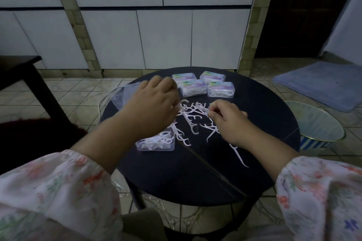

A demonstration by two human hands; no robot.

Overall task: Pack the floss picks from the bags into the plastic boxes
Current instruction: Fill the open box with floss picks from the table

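Step in hand, by judgement: gathering. Open box [156, 142] part-filled near edge; loose floss picks [193, 121] mid-table. Right hand [228, 119] pinches picks; left hand [156, 101] curled, grasp unclear. Closed boxes [203, 86] beyond. Next: transfer into open box.

Loose picks [193, 121] littered the table [264, 115] centre. Four closed boxes [203, 86] blocked the far edge; the near half lay bare.

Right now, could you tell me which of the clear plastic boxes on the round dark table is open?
The clear plastic box nearest the person, below the left hand, lies lidless with floss picks showing. The four labelled boxes at the far edge are closed.
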